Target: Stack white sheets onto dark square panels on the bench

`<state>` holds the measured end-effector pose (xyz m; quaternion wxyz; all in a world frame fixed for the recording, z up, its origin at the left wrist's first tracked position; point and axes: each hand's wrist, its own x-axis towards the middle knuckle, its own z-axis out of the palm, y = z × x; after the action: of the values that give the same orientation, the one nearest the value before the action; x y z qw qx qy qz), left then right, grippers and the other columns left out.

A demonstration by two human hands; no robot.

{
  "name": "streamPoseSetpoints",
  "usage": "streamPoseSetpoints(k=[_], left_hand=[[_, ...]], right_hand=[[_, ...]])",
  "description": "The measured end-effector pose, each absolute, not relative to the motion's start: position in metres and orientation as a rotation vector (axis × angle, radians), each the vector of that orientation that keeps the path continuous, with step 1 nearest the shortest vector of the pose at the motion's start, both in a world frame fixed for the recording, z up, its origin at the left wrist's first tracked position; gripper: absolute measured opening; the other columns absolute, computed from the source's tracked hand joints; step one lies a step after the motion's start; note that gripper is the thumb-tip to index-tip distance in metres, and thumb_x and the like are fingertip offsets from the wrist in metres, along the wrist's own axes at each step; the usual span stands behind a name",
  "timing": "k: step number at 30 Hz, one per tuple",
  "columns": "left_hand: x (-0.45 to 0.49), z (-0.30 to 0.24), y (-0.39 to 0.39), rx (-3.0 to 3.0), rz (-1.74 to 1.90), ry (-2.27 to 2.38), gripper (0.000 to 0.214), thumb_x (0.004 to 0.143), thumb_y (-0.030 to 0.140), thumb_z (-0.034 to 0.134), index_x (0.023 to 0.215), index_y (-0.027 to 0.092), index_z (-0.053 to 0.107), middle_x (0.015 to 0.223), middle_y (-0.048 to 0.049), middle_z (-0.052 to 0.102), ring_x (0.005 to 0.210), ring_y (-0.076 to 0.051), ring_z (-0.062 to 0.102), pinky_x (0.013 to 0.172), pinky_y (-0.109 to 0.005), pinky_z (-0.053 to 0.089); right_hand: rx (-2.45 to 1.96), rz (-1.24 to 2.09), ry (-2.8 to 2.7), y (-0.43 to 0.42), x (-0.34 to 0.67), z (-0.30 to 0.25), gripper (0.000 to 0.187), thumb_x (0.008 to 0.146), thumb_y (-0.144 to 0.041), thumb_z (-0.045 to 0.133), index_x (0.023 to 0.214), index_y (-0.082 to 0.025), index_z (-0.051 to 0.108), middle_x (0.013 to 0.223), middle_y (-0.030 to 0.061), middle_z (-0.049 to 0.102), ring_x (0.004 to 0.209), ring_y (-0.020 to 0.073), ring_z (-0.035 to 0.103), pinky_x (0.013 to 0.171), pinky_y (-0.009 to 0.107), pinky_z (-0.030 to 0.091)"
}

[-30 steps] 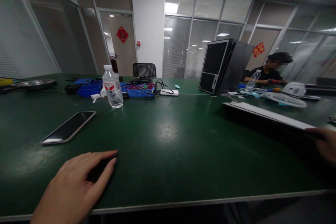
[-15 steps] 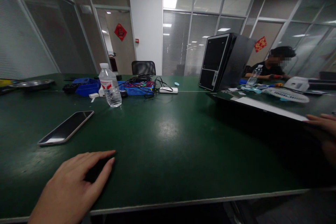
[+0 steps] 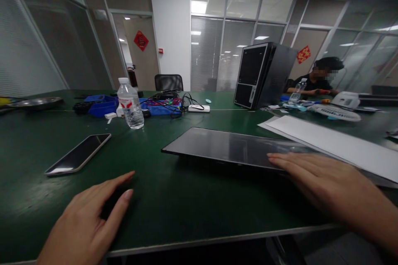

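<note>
My right hand (image 3: 329, 182) grips the near edge of a thin black flat screen panel (image 3: 230, 145), fingers on top and thumb hidden beneath. The panel hangs tilted a little above the table, its left end reaching toward the middle. Over the green table's near left part is my left hand (image 3: 90, 215), empty, with thumb and index finger apart. Beyond that hand lies a smartphone (image 3: 81, 154), its dark screen facing up. White sheets (image 3: 329, 140) lie on the table behind the panel, at the right.
A water bottle (image 3: 130, 105) stands behind the phone, near blue trays (image 3: 161, 109) with tangled cables. Farther right are a black computer tower (image 3: 264, 76) and a white fan (image 3: 336, 112). A person (image 3: 323, 78) sits at the far right. The table's front edge (image 3: 217, 241) runs below.
My right hand has come in from the right edge, bringing the panel leftward over the table. The white sheets behind are now uncovered. My left hand has hardly moved.
</note>
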<state>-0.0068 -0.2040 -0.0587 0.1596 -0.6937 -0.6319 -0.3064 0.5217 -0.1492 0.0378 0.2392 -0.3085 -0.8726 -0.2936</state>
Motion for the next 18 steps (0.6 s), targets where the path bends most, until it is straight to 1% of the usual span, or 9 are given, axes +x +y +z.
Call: streamPoseSetpoints(k=[2, 3, 6, 7, 8, 9, 12, 14, 18], left_hand=[[-0.002, -0.053, -0.207, -1.981, -0.882, -1.851, 0.049, 0.105, 0.056, 0.046, 0.15, 0.039, 0.057, 0.139, -0.0025, 0.076, 0.12, -0.031, 0.074, 0.104, -0.047, 0.059], [0.0, -0.051, -0.208, -1.972, -0.89, -1.876, 0.052, 0.106, 0.056, 0.044, 0.154, 0.039, 0.053, 0.142, -0.0033, 0.074, 0.123, -0.032, 0.073, 0.105, -0.048, 0.059], [0.004, -0.047, -0.209, -1.938, -0.909, -1.934, 0.062, 0.106, 0.057, 0.042, 0.165, 0.038, 0.039, 0.154, -0.0069, 0.066, 0.133, -0.034, 0.068, 0.109, -0.054, 0.057], [0.005, -0.047, -0.209, -1.944, -0.903, -1.933, 0.064, 0.106, 0.058, 0.043, 0.166, 0.037, 0.037, 0.157, -0.0077, 0.063, 0.137, -0.034, 0.065, 0.112, -0.056, 0.055], [0.005, -0.047, -0.207, -1.966, -0.886, -1.916, 0.063, 0.106, 0.058, 0.045, 0.165, 0.037, 0.04, 0.16, -0.0075, 0.06, 0.139, -0.035, 0.063, 0.114, -0.057, 0.054], [0.004, -0.047, -0.206, -1.998, -0.862, -1.889, 0.061, 0.105, 0.059, 0.047, 0.162, 0.038, 0.046, 0.161, -0.0064, 0.06, 0.141, -0.035, 0.062, 0.116, -0.058, 0.052], [0.0, -0.05, -0.2, -2.107, -0.765, -1.808, 0.05, 0.102, 0.063, 0.05, 0.143, 0.042, 0.068, 0.159, -0.002, 0.063, 0.138, -0.035, 0.065, 0.117, -0.059, 0.051], [-0.002, -0.052, -0.197, -2.144, -0.719, -1.796, 0.049, 0.102, 0.065, 0.049, 0.137, 0.041, 0.073, 0.158, -0.0014, 0.064, 0.138, -0.035, 0.065, 0.117, -0.06, 0.052], [-0.001, -0.053, -0.193, -2.152, -0.644, -1.806, 0.054, 0.102, 0.068, 0.046, 0.139, 0.04, 0.073, 0.157, -0.0026, 0.065, 0.139, -0.036, 0.065, 0.116, -0.063, 0.053]], right_hand=[[-0.766, -0.867, -2.479, -0.136, 0.502, 0.037, 0.05, 0.101, -0.015, 0.047, 0.145, -0.026, 0.066, 0.129, 0.0061, 0.078, 0.104, 0.025, 0.079, 0.083, 0.044, 0.07], [-0.757, -0.862, -2.527, -0.129, 0.493, 0.034, 0.047, 0.101, -0.013, 0.046, 0.143, -0.023, 0.067, 0.132, 0.0084, 0.077, 0.107, 0.0252, 0.078, 0.087, 0.044, 0.069], [-0.795, -0.675, -2.689, -0.113, 0.471, 0.023, 0.04, 0.105, -0.019, 0.049, 0.141, -0.02, 0.067, 0.139, 0.012, 0.073, 0.12, 0.0273, 0.074, 0.1, 0.047, 0.065], [-0.805, -0.576, -2.744, -0.108, 0.465, 0.02, 0.04, 0.106, -0.024, 0.052, 0.143, -0.02, 0.067, 0.142, 0.0127, 0.072, 0.124, 0.0284, 0.072, 0.104, 0.048, 0.063], [-0.81, -0.465, -2.795, -0.104, 0.46, 0.018, 0.041, 0.107, -0.031, 0.056, 0.145, -0.02, 0.066, 0.146, 0.0136, 0.069, 0.129, 0.0299, 0.07, 0.108, 0.05, 0.061], [-0.808, -0.345, -2.842, -0.101, 0.457, 0.016, 0.047, 0.106, -0.04, 0.059, 0.149, -0.019, 0.064, 0.151, 0.0146, 0.065, 0.135, 0.0318, 0.066, 0.112, 0.051, 0.058], [-0.784, -0.003, -2.939, -0.093, 0.454, 0.017, 0.073, 0.103, -0.06, 0.061, 0.163, -0.019, 0.05, 0.167, 0.0154, 0.048, 0.152, 0.0348, 0.049, 0.125, 0.055, 0.045], [-0.778, 0.167, -2.962, -0.088, 0.455, 0.019, 0.08, 0.104, -0.063, 0.057, 0.169, -0.021, 0.039, 0.173, 0.0132, 0.037, 0.16, 0.0337, 0.037, 0.132, 0.056, 0.034], [-0.766, 0.383, -3.017, -0.071, 0.455, 0.024, 0.084, 0.104, -0.066, 0.055, 0.174, -0.029, 0.027, 0.179, 0.0083, 0.022, 0.165, 0.0331, 0.021, 0.136, 0.06, 0.018]])
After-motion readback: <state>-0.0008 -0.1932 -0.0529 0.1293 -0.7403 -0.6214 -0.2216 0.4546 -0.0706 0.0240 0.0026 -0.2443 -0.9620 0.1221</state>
